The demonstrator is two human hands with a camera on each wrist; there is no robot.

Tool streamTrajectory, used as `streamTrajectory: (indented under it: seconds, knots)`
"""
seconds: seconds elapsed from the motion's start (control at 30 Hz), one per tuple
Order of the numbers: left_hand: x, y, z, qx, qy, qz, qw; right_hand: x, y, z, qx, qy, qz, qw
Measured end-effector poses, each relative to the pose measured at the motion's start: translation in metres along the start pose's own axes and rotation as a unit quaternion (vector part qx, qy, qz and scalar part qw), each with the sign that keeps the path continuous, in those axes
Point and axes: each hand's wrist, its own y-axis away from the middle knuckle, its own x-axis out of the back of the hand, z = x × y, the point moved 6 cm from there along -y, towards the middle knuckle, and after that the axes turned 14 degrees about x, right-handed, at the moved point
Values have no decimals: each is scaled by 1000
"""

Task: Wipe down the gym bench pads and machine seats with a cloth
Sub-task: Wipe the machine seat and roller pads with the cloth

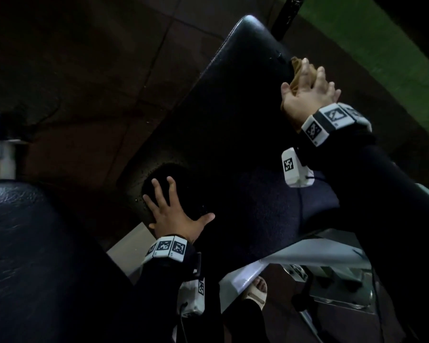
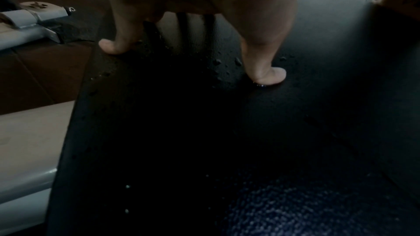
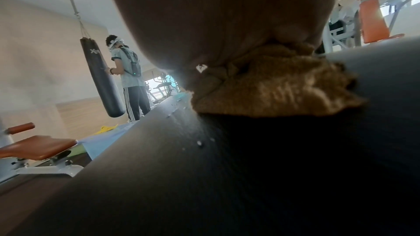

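Observation:
A long black bench pad (image 1: pixel 233 115) runs diagonally up to the right, speckled with water droplets. My left hand (image 1: pixel 170 206) lies flat on its lower left part, fingers spread; in the left wrist view its fingertips (image 2: pixel 270 76) press on the wet pad (image 2: pixel 204 132). My right hand (image 1: pixel 310 90) is farther up at the pad's right edge, fingers stretched over a bunched tan cloth (image 1: pixel 298 70) and pressing it to the pad. From the right wrist the cloth (image 3: pixel 272 87) sits crumpled under the palm on the pad (image 3: pixel 204 168).
A second black pad (image 1: pixel 35 243) fills the lower left. The pale metal frame (image 1: pixel 307 248) and my sandalled foot (image 1: pixel 258 290) are below. A black bar (image 1: pixel 287 13) stands beyond the pad's top. Another person (image 3: pixel 127 71) stands by a punch bag (image 3: pixel 102 78); an orange seat (image 3: pixel 38 146) is near.

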Motion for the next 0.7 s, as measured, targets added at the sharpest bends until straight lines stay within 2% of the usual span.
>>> streamTrajectory:
  seconds: [0.17, 0.3, 0.5, 0.6, 0.7]
  knots:
    - [-1, -1, -1, -1, 4, -8, 1000, 4, -47, -42, 45, 15, -6, 999]
    - [-1, -1, -2, 2, 2, -15, 1000, 0, -69, -90, 128, 24, -12, 991]
    - [2, 2, 0, 5, 2, -29, 1000, -19, -45, -104, 272, 95, -59, 956]
    - [3, 2, 0, 6, 6, -32, 999, -22, -22, -83, 274, 105, -43, 955]
    - [3, 1, 0, 3, 7, -30, 1000, -16, -16, -58, 217, 92, -15, 972]
